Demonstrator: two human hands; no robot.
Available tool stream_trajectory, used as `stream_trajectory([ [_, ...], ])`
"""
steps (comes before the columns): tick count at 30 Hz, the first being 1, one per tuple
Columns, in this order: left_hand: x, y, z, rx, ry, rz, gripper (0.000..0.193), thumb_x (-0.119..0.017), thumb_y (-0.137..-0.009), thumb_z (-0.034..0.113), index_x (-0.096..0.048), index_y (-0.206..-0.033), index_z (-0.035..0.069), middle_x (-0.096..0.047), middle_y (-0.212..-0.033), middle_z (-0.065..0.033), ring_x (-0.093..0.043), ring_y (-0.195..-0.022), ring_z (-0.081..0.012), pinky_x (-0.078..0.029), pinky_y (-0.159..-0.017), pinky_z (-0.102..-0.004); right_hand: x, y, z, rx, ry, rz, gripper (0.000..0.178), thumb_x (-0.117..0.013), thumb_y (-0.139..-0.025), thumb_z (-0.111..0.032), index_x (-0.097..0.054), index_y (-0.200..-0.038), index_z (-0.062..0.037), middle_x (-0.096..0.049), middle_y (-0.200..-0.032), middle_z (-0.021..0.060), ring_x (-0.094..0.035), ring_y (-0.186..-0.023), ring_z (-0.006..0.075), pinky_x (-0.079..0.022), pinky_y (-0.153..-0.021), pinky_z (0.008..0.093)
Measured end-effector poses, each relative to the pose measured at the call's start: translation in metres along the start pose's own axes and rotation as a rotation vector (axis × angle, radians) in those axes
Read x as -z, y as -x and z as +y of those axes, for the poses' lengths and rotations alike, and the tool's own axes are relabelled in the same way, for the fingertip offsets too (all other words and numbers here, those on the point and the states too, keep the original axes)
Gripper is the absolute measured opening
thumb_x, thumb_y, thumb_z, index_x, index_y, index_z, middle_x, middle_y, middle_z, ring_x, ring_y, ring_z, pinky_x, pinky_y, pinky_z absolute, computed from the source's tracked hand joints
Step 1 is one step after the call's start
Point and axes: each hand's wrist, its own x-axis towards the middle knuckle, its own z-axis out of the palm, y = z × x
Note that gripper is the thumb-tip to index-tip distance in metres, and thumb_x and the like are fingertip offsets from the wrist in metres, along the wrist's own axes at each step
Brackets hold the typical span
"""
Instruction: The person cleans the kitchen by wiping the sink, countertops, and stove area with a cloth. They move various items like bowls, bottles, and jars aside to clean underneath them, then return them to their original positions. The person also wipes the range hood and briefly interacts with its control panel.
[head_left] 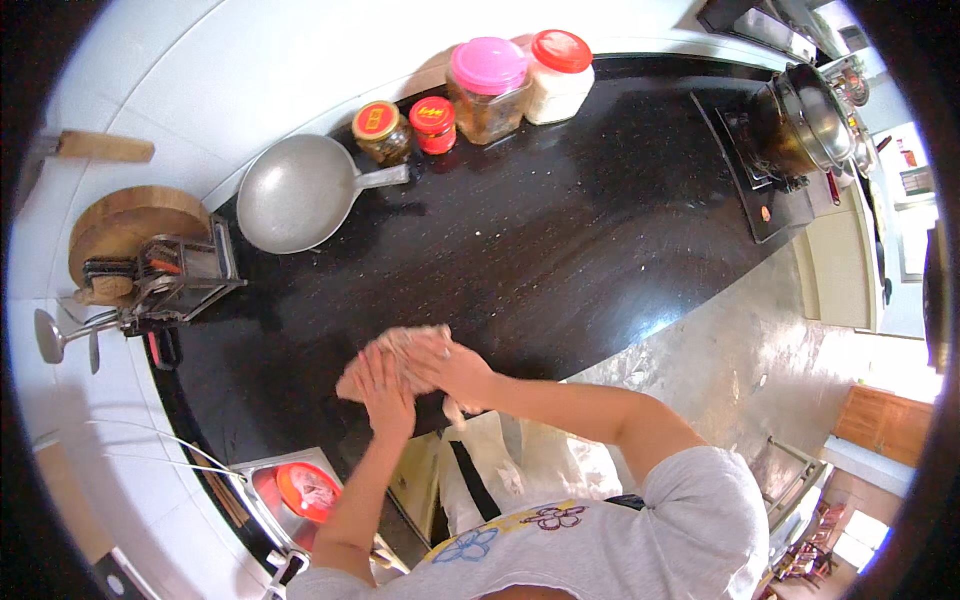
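A crumpled pinkish-beige cloth (352, 384) lies on the dark countertop close to its front edge. My left hand (386, 388) presses on it from above, fingers stretched out and spread. Just to the right, my right hand (455, 368) has its fingers bent over the cloth's bunched part, slightly blurred. A loose end of cloth hangs beneath the right hand at the counter edge. Both palms are hidden.
A grey pan (297, 195) and several lidded jars (490, 95) stand along the back wall. Left are a round chopping board (125, 225) and a utensil rack (190, 270). A sink with a red bowl (308, 490) is front left; pots (800, 115) sit far right.
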Motion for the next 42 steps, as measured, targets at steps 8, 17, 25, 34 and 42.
stream_trajectory([
  [8,-0.037,-0.264,0.144,-0.15,-0.107,0.132,0.104,-0.091,-0.054,0.032,-0.045,-0.145,0.009,-0.038,-0.151,-0.014,-0.03,-0.143,-0.0405,-0.019,-0.12,-0.0558,0.071,0.025,0.219,-0.397,-0.112,0.35,0.091,-0.083,-0.064,-0.033,-0.047,-0.143,-0.0024,-0.042,-0.151,0.0205,-0.033,-0.145,0.0366,-0.02,-0.123,0.0483],
  [17,-0.154,-0.342,0.458,-0.51,0.1,0.055,0.056,-0.056,-0.097,0.035,-0.045,-0.149,0.018,-0.031,-0.16,-0.0153,-0.021,-0.149,-0.0397,-0.011,-0.121,-0.0598,0.091,0.309,0.364,-1.009,0.093,0.548,0.06,-0.066,-0.075,-0.011,-0.058,-0.134,-0.0047,-0.049,-0.147,0.0196,-0.038,-0.142,0.036,-0.031,-0.118,0.0461],
  [25,-0.136,-0.231,0.408,-0.761,0.198,-0.014,0.063,-0.057,-0.095,0.037,-0.044,-0.148,0.006,-0.042,-0.152,-0.0134,-0.035,-0.143,-0.03,-0.023,-0.121,-0.0496,0.041,0.33,0.256,-0.983,0.033,0.679,0.058,-0.05,-0.079,-0.001,-0.054,-0.137,-0.0034,-0.047,-0.147,0.0191,-0.036,-0.142,0.0418,-0.021,-0.118,0.0584],
  [34,-0.076,-0.178,0.238,-0.487,0.129,-0.13,0.032,-0.064,-0.088,0.017,-0.063,-0.119,0.01,-0.059,-0.115,-0.0074,-0.056,-0.102,-0.029,-0.047,-0.094,-0.0434,0.071,0.189,0.194,-0.524,-0.284,0.49,0.044,-0.068,-0.072,-0.01,-0.066,-0.116,-0.011,-0.061,-0.121,0.0112,-0.053,-0.111,0.0366,-0.04,-0.097,0.05],
  [42,0.107,-0.396,0.307,-0.405,0.273,0.545,0.04,-0.059,-0.092,0.008,-0.054,-0.131,0.002,-0.055,-0.129,-0.0186,-0.052,-0.118,-0.0388,-0.043,-0.102,-0.0489,0.279,0.051,0.334,-0.366,0.045,0.997,0.053,-0.057,-0.073,0.004,-0.061,-0.124,-0.0109,-0.058,-0.125,0.0126,-0.051,-0.116,0.0379,-0.04,-0.096,0.0493],
])
